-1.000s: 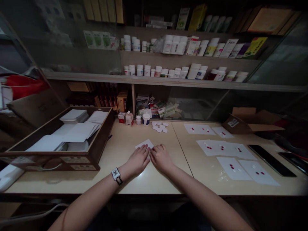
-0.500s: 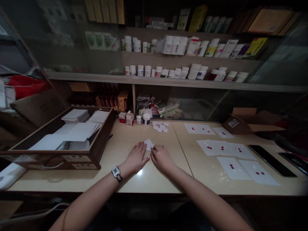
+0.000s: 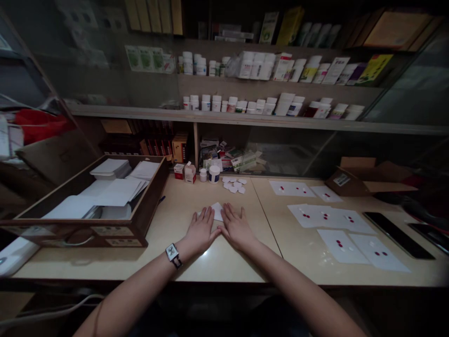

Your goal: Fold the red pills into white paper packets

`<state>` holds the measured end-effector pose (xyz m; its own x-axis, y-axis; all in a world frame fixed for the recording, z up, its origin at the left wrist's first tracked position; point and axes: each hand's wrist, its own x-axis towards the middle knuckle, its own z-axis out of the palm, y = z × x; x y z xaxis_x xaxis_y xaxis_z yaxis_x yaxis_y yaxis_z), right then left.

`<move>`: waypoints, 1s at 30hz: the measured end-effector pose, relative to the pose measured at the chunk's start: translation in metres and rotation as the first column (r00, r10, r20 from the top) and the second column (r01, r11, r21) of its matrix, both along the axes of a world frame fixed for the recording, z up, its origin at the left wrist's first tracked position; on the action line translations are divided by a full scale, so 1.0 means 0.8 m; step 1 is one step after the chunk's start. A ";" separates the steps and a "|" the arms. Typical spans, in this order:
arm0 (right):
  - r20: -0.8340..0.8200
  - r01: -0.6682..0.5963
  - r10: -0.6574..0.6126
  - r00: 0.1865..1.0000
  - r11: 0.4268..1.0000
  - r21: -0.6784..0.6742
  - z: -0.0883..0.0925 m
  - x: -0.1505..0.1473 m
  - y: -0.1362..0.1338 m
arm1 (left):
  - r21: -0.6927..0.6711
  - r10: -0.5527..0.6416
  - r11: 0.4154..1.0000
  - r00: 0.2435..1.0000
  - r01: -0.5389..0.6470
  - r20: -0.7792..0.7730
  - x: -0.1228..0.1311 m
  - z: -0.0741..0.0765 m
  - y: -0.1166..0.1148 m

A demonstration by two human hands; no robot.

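Note:
A small folded white paper (image 3: 217, 212) lies on the tabletop between my hands, partly covered by their fingers. My left hand (image 3: 200, 231) rests flat on its left side, fingers stretched forward and thumb out to the right. On the right side of the paper, my right hand (image 3: 236, 228) also lies flat with fingers extended. The two thumbs come close together below the paper. Beyond it sits a cluster of small folded paper packets (image 3: 234, 185). To the right, several white paper sheets (image 3: 333, 217) carry red and white pills.
A wooden drawer (image 3: 140, 229) of paper stacks stands at left. White pill bottles (image 3: 213, 174) and small boxes (image 3: 190, 173) line the back edge. A black phone (image 3: 398, 235) and an open cardboard box (image 3: 351, 180) are at right. Shelves of medicine bottles (image 3: 286, 104) rise behind.
My right hand has gone from curled fingers beside the paper to lying flat with fingers stretched over its right side. My left hand has barely shifted. The view moved slightly.

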<state>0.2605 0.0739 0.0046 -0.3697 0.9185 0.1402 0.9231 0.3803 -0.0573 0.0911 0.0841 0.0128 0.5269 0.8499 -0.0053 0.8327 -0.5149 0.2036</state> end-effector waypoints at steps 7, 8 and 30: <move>0.000 0.091 -0.091 0.996 0.996 -0.001 0.004 0.004 -0.007 | 0.011 0.008 1.000 1.000 -0.008 0.016 0.000 -0.003 0.000; -0.023 0.086 -0.086 0.996 0.996 0.010 0.007 0.006 -0.006 | 0.016 0.006 1.000 1.000 -0.006 0.019 -0.001 -0.004 0.001; 0.200 -0.338 0.302 0.932 0.923 0.182 0.006 0.016 0.010 | 0.073 -0.077 0.995 0.996 0.074 0.045 -0.010 -0.012 0.009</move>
<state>0.2734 0.0821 0.0096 -0.6732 0.7034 0.2281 0.7394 0.6431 0.1990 0.0827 0.0912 0.0029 0.5876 0.8052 0.0803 0.7812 -0.5904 0.2027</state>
